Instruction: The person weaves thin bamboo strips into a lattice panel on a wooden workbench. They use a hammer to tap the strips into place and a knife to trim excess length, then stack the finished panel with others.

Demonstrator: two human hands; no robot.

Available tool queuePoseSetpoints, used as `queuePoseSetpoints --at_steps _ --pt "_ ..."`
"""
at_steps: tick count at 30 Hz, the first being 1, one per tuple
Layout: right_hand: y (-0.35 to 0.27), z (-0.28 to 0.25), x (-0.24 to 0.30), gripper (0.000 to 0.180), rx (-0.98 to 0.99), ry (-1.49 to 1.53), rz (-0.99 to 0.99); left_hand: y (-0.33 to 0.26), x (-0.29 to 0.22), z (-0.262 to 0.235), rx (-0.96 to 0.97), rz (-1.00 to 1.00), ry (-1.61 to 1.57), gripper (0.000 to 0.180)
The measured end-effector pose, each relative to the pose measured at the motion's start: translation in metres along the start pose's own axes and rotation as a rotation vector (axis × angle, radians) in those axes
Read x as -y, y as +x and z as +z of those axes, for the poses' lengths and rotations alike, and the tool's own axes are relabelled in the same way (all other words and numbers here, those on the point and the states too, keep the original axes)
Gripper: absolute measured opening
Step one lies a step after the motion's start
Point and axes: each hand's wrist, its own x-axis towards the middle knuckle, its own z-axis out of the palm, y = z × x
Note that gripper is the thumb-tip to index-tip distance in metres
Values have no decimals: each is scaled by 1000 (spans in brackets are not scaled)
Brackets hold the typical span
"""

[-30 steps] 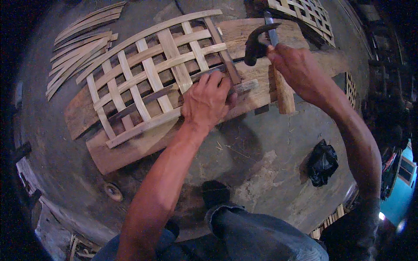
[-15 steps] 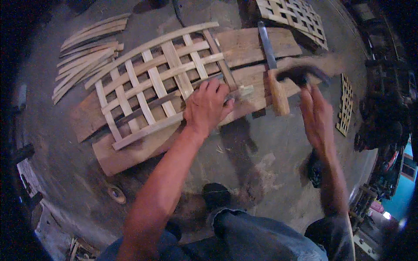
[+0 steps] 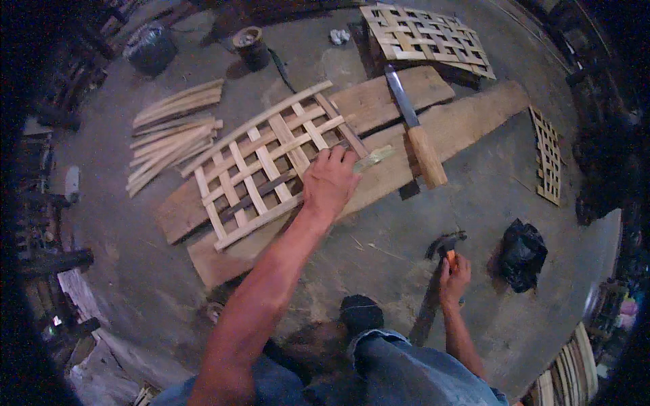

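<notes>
Left hand (image 3: 330,183) presses flat, unclenched, on the pale woven bamboo-strip lattice panel (image 3: 261,166) mid-frame, probably light and springy, while right hand (image 3: 454,277) clutches a dark-headed claw hammer (image 3: 443,245) at lower right.

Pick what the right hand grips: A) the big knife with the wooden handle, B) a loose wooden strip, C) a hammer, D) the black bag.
C: the right hand is closed around the handle of a hammer down near the floor, while the knife lies untouched on the planks.
</notes>
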Motion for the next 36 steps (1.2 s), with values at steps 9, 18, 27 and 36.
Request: queuePoseSetpoints --at_steps 9,18,27,36 --pt "14 6 -26 21 14 71 -55 -10 6 -46 70 97 -188 35" --pt "15 -11 -6 32 167 156 168 -36 9 14 -94 52 -188 32" --pt "18 -26 -6 32 278 56 93 -34 17 21 -22 -5 -182 29" --pt "94 -32 105 36 280 77 -492 -34 19 25 -16 -6 -154 30"
